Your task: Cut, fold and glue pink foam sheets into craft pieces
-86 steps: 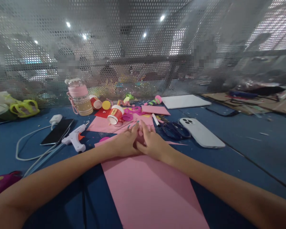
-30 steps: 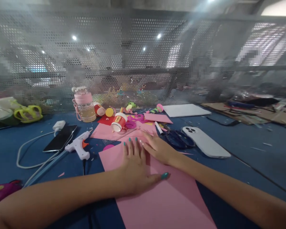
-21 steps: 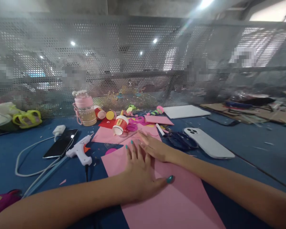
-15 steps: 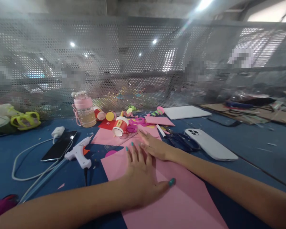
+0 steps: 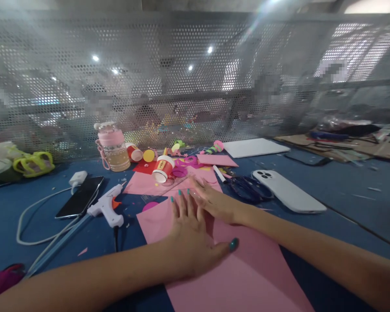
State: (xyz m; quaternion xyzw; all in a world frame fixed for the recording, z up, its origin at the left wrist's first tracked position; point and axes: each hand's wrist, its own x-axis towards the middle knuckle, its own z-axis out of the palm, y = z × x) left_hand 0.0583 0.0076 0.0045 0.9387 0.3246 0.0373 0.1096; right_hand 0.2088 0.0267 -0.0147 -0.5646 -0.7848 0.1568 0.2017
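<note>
A blue-topped bench [image 5: 344, 190] fills the view, backed by a tall grey perforated metal screen [image 5: 182, 78]. On the bench, nearest the viewer, lies a large pink sheet of paper [image 5: 247, 277], flat, running from the bottom edge up toward the middle. The left hand [image 5: 191, 242] lies palm down on this sheet, fingers spread and released, thumb with a teal nail pointing right. The right hand [image 5: 214, 201] also rests flat and open on the sheet's far end, its fingers just beside the left hand's fingertips; neither hand grasps anything. To the right of the hands lies a white smartphone face down [image 5: 287, 190], and between it and the right hand a pair of dark-handled scissors [image 5: 247, 188]. To the left lies a black smartphone face up [image 5: 81, 196] with a white charging cable [image 5: 35, 208], and beside it a white hot-glue gun with an orange trigger [image 5: 107, 207]. Farther back stands a pink-lidded clear drinking bottle [image 5: 113, 145], near a red and white paper cup lying on its side [image 5: 162, 168] among pink and magenta paper scraps [image 5: 185, 162].
</note>
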